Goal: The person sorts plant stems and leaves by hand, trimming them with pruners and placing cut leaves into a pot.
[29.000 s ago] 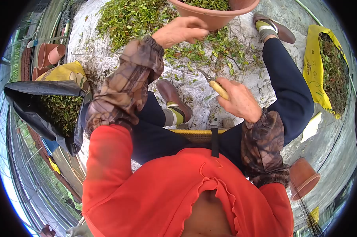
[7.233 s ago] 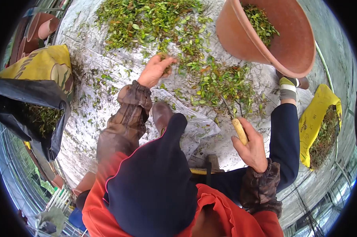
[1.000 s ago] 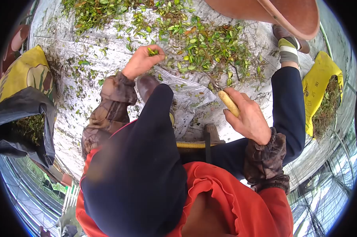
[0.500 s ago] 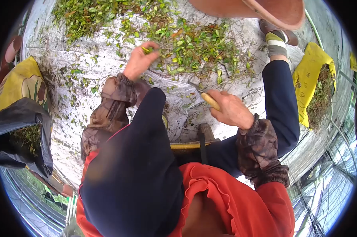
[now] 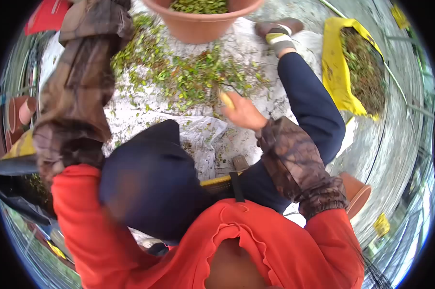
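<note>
My right hand (image 5: 246,114) is closed around the pale wooden handle of a small hand tool (image 5: 226,100) with a thin, curved dark head. Its head is over the near right edge of a spread of green and yellowish leaf cuttings (image 5: 188,77) on a whitish ground sheet (image 5: 155,118). The left arm, in a brown patterned sleeve cover (image 5: 78,72), reaches forward to the upper left. My left hand is beyond the top of the picture. Past the leaves stands a large terracotta-coloured tub (image 5: 198,30) with leaves inside.
To the right lies a yellow sack (image 5: 334,67) filled with dry brownish cuttings (image 5: 363,72). A black bag (image 5: 20,192) sits at the left, beside stacked brown pots (image 5: 18,120). Another pot (image 5: 356,192) is behind my right knee. Something red (image 5: 46,17) shows at the upper left.
My left hand, earlier pinching leaves over the sheet, has gone forward out of view. The right hand with the tool has shifted toward the leaves. The view has tilted, showing more of the tub.
</note>
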Action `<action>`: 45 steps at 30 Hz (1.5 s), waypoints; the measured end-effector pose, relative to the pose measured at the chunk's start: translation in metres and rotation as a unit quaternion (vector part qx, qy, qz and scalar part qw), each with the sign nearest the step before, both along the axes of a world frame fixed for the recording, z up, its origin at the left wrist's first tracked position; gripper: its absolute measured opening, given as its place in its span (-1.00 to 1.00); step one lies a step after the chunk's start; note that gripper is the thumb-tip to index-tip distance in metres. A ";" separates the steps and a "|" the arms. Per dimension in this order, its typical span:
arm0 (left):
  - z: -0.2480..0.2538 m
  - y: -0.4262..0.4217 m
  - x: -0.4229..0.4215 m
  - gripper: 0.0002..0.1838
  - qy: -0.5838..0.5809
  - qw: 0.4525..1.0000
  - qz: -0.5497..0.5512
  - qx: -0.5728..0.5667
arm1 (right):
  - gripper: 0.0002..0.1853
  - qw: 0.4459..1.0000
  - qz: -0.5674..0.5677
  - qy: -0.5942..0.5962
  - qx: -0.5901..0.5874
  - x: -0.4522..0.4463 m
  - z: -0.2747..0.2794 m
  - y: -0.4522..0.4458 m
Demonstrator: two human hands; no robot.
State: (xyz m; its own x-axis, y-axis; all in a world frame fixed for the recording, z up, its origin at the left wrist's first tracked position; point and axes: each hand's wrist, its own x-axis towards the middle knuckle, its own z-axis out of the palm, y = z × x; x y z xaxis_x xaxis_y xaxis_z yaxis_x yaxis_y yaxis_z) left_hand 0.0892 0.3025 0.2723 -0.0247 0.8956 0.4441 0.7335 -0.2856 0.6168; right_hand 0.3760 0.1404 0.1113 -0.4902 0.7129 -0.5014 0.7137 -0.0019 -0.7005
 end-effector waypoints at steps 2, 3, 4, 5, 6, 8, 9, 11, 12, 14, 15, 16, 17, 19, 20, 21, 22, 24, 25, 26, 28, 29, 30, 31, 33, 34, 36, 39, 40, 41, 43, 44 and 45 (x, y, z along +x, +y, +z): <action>0.010 0.003 0.003 -0.38 0.144 0.989 0.002 -0.015 | -0.60 0.977 -0.208 0.023 -0.040 0.008 -0.021 0.008; 0.032 -0.005 -0.001 -0.35 0.180 0.981 -0.011 -0.072 | -0.58 0.958 -0.284 0.012 -0.020 0.020 -0.044 0.013; 0.051 -0.014 0.003 -0.31 0.217 0.967 -0.022 -0.128 | -0.56 0.934 -0.358 0.002 -0.002 0.035 -0.072 0.018; 0.062 -0.026 0.014 -0.32 0.189 0.969 -0.046 -0.149 | -0.54 0.904 -0.428 -0.009 0.014 0.048 -0.087 0.023; 0.072 -0.042 0.023 -0.33 0.160 0.970 -0.068 -0.173 | -0.53 0.881 -0.472 -0.022 -0.016 0.058 -0.088 0.027; 0.097 -0.078 0.041 -0.36 0.152 0.958 -0.097 -0.225 | -0.50 0.836 -0.542 -0.044 -0.075 0.068 -0.087 0.034; 0.110 -0.096 0.051 -0.39 0.176 0.945 -0.103 -0.255 | -0.49 0.835 -0.545 -0.024 -0.066 0.064 -0.091 0.030; 0.121 -0.126 0.053 -0.49 0.165 0.943 -0.142 -0.250 | -0.46 0.835 -0.547 0.016 -0.058 0.048 -0.105 0.014; 0.120 -0.140 0.048 -0.51 0.228 0.942 -0.182 -0.164 | -0.46 0.917 -0.396 -0.030 -0.043 0.045 -0.086 0.014; 0.113 -0.170 0.037 -0.54 0.247 0.943 -0.208 -0.080 | -0.47 0.942 -0.335 0.024 0.027 0.023 -0.059 0.001; 0.108 -0.188 0.029 -0.56 0.202 0.956 -0.196 -0.083 | -0.47 0.950 -0.301 0.056 0.060 0.008 -0.047 -0.007; 0.108 -0.205 0.016 -0.50 0.155 0.958 -0.168 -0.176 | -0.48 0.956 -0.288 0.054 0.028 -0.002 -0.036 -0.009; 0.107 -0.217 0.002 -0.49 0.138 0.963 -0.138 -0.184 | -0.47 0.966 -0.231 0.015 0.116 -0.006 -0.055 -0.013; 0.103 -0.240 -0.024 -0.48 0.093 0.971 -0.089 -0.200 | -0.43 0.988 -0.143 0.040 0.033 -0.028 -0.027 -0.031; 0.102 -0.251 -0.033 -0.48 0.046 0.973 -0.077 -0.212 | -0.42 0.997 -0.064 0.039 0.002 -0.040 -0.030 -0.038; 0.100 -0.259 -0.042 -0.49 0.041 0.971 -0.069 -0.225 | -0.41 0.999 0.015 0.037 -0.029 -0.053 -0.037 -0.046; 0.097 -0.265 -0.049 -0.49 0.035 0.969 -0.062 -0.238 | -0.41 0.992 0.073 0.081 -0.063 -0.066 -0.054 -0.055; 0.096 -0.275 -0.062 -0.51 0.060 0.958 -0.052 -0.276 | -0.43 0.983 0.125 0.093 -0.099 -0.095 -0.080 -0.077; 0.095 -0.279 -0.070 -0.51 0.072 0.951 -0.050 -0.296 | -0.44 0.976 0.150 0.099 -0.120 -0.104 -0.083 -0.086; 0.092 -0.282 -0.079 -0.51 0.083 0.944 -0.051 -0.316 | -0.45 0.968 0.166 0.087 -0.165 -0.108 -0.086 -0.087; 0.079 -0.293 -0.096 -0.51 0.074 0.939 -0.044 -0.333 | -0.46 0.947 0.189 0.063 -0.253 -0.117 -0.077 -0.081; 0.074 -0.297 -0.103 -0.51 0.061 0.938 -0.038 -0.340 | -0.48 0.957 0.179 0.041 -0.227 -0.114 -0.074 -0.073; 0.070 -0.301 -0.108 -0.51 0.048 0.937 -0.033 -0.345 | -0.49 0.965 0.170 0.018 -0.198 -0.106 -0.072 -0.060; 0.068 -0.305 -0.112 -0.51 0.035 0.936 -0.027 -0.349 | -0.50 0.969 0.136 0.031 -0.202 -0.096 -0.074 -0.045; 0.071 -0.307 -0.118 -0.52 0.005 0.935 -0.041 -0.353 | -0.52 0.977 0.083 0.068 -0.183 -0.079 -0.066 -0.017; 0.071 -0.307 -0.122 -0.52 -0.019 0.936 -0.052 -0.348 | -0.52 0.981 0.060 0.090 -0.160 -0.073 -0.054 -0.005; 0.071 -0.305 -0.127 -0.54 -0.031 0.937 -0.059 -0.343 | -0.50 0.976 0.123 -0.017 -0.178 -0.071 -0.025 0.004; 0.102 -0.294 -0.101 -0.56 -0.039 0.917 0.015 -0.396 | -0.48 0.922 0.310 -0.104 -0.207 -0.078 -0.008 -0.024; 0.099 -0.295 -0.106 -0.58 -0.034 0.919 0.000 -0.393 | -0.47 0.895 0.371 -0.123 -0.213 -0.082 -0.014 -0.034; 0.102 -0.296 -0.108 -0.58 -0.032 0.920 0.001 -0.390 | -0.46 0.888 0.387 -0.126 -0.214 -0.084 -0.028 -0.040; 0.105 -0.299 -0.108 -0.59 -0.033 0.921 -0.001 -0.389 | -0.41 0.903 0.404 -0.101 -0.106 -0.085 -0.051 -0.034; 0.107 -0.303 -0.108 -0.60 -0.088 0.914 0.006 -0.397 | -0.40 0.933 0.330 -0.085 -0.117 -0.080 -0.055 -0.024; 0.104 -0.310 -0.110 -0.61 -0.098 0.920 0.017 -0.380 | -0.39 0.956 0.254 -0.067 -0.128 -0.077 -0.047 -0.012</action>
State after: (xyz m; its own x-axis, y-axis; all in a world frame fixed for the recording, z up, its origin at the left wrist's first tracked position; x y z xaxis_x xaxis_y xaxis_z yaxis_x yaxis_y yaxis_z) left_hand -0.0207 -0.0076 0.3759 -0.0713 0.9430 -0.3252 0.5869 0.3032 0.7507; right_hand 0.2993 0.1282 0.0639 -0.6606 0.2452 -0.7096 0.7507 0.2099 -0.6264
